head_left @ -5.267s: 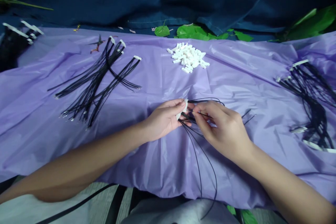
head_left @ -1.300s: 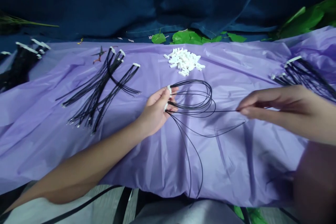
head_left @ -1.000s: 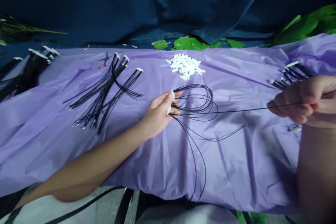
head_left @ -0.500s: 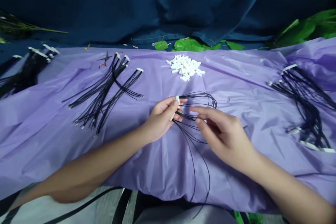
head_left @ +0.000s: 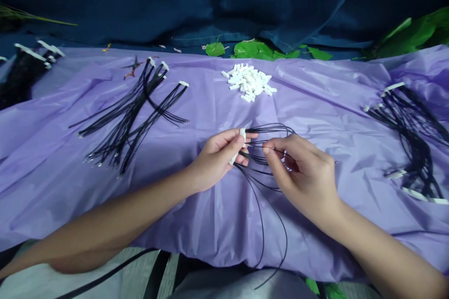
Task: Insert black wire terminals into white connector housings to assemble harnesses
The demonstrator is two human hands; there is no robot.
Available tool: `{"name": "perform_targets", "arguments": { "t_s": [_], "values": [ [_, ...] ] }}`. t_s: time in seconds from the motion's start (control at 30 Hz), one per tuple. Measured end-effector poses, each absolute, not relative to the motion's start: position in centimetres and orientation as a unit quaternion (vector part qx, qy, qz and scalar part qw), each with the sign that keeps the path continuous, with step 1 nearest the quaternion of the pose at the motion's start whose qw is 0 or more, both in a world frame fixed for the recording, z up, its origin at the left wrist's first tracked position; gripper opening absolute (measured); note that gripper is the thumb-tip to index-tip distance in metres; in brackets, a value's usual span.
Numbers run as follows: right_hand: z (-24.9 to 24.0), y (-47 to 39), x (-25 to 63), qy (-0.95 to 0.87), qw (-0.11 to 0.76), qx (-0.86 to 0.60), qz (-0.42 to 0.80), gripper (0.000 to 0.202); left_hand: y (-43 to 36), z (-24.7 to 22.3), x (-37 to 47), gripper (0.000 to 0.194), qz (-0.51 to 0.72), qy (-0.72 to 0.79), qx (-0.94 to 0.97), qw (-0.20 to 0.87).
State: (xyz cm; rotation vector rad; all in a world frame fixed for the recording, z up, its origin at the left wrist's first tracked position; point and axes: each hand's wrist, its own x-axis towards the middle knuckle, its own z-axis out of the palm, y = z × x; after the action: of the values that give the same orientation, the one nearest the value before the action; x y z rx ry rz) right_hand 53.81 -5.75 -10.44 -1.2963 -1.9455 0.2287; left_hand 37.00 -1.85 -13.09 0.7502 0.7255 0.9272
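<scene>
While both forearms (head_left: 140, 215) reach across the near edge of the worktop (head_left: 210, 224), hands are near each other, apart. Left hand (head_left: 220, 156): thumb over fingers, clamped on connector (head_left: 242, 135). Right hand (head_left: 305, 166): thumb and forefinger pinching a wire (head_left: 257, 146). Connector is above mid-worktop, between near edge and white pile (head_left: 249, 81) by far edge.

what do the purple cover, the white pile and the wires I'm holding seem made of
Purple cover: probably thin plastic sheeting, given its shiny creases. White pile: likely hard plastic, fairly matte, from the small, crisp-edged pieces. Black wires: satiny, probably plastic-coated, judging by smooth, springy curves; any core is hidden.
</scene>
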Motion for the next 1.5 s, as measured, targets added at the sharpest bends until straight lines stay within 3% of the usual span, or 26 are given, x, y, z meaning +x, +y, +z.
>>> {"name": "perform_targets", "arguments": {
  "t_s": [0.33,1.07,1.23,1.5],
  "values": [
    [-10.4,-5.8,53.8,-0.77,0.383,-0.503,0.09,0.007,-1.9,-13.2,36.9,0.026,0.405,0.325,0.349,0.78],
    [-11.3,-5.9,53.8,-0.834,0.287,-0.455,-0.121,0.019,-1.8,-13.1,36.9,0.022,0.364,0.285,0.297,0.835],
    [-11.7,-5.6,54.0,-0.838,0.295,-0.444,-0.122,0.026,-1.8,-13.2,36.8,0.021,0.36,0.284,0.275,0.845],
    [-11.6,-5.2,53.4,-0.835,0.305,-0.428,-0.161,0.015,-1.7,-13.5,36.7,0.023,0.36,0.279,0.272,0.848]
  ]
}}
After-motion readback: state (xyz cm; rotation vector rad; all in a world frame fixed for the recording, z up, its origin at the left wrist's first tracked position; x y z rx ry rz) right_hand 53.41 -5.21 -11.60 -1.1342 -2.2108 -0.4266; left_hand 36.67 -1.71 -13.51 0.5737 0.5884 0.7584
